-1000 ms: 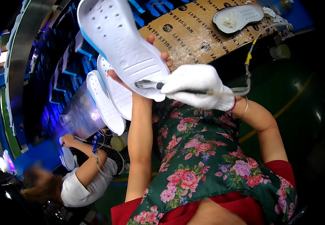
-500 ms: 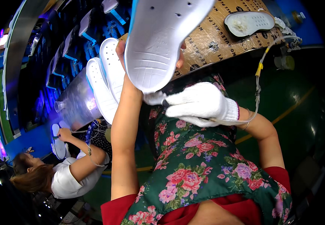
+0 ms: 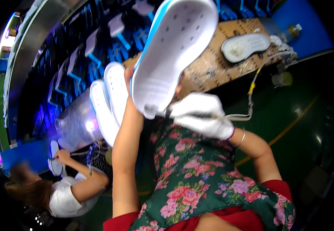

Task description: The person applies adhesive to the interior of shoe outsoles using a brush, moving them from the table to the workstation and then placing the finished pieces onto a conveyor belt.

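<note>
A white shoe sole [image 3: 174, 42] with a blue side edge is held up in front of me. My left hand [image 3: 128, 75] is closed round its back and sides, and the sole hides most of the fingers. My right hand [image 3: 203, 113], in a white knitted glove, pinches a small brush [image 3: 161, 113] with a dark handle. The brush tip is blurred and meets the lower end of the sole, at its rim. A thin clear tube [image 3: 242, 115] runs from the gloved hand toward the right.
Another sole [image 3: 246, 47] lies on a cardboard-covered surface [image 3: 205, 79] ahead. Two white soles [image 3: 117, 88] stand left of my forearm, by a clear plastic sheet [image 3: 76, 123]. Dark shoe parts with blue straps [image 3: 117, 25] fill the back. At left, a co-worker's hand [image 3: 63, 157] holds a sole.
The sole in my left hand has tilted, its inside with the holes now more in view. The gloved hand and brush have moved slightly lower, staying at the sole's lower end. The view has shifted.
</note>
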### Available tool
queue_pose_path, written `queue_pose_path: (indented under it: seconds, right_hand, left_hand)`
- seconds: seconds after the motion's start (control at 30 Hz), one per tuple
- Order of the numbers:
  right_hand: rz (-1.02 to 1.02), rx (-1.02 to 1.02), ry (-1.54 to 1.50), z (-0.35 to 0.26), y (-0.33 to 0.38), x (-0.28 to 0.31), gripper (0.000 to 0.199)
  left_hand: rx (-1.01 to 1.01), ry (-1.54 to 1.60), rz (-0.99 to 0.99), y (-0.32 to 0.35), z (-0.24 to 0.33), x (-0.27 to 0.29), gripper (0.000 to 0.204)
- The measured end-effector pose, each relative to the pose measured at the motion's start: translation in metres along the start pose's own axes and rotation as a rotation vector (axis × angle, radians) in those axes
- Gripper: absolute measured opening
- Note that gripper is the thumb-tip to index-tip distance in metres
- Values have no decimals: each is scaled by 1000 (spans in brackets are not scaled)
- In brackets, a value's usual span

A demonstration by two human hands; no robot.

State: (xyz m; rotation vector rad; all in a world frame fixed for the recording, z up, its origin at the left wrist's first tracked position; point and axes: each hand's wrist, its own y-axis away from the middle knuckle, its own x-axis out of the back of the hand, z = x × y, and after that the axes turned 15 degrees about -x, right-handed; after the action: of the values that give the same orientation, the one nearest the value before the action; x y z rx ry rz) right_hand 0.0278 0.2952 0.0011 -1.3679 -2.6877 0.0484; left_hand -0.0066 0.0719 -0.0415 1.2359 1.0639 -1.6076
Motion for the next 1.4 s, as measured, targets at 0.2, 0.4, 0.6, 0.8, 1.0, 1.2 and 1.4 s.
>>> queue_pose_path:
  seconds: [0.2,0.4,0.6,0.8,1.0,1.2,1.4]
  right_hand:
    - [124,-168,-202,-19,3,16,17]
    - [424,436,485,-33,-39,69,18]
    - [363,419,441,-26,-33,64,21]
    - [369,2,-600,-17,13,94,20]
    - [565,-169,-737,17,23,103,14]
    - [480,-294,-653,47,8,85,12]
    - [458,-419,-633,64,11,72,17]
  left_hand:
    - [-58,-305,-35,4,-5,-6,105]
    - [-89,-239,152,19,-37,-11,93]
    - [-62,-164,223,28,-44,-7,101]
    - [-64,-140,-174,20,-26,-70,121]
    - [-57,-200,-589,-71,4,-174,119]
    - [-420,-150,-374,-277,22,-232,94]
    - [-354,-731,-219,-265,-5,-248,77]
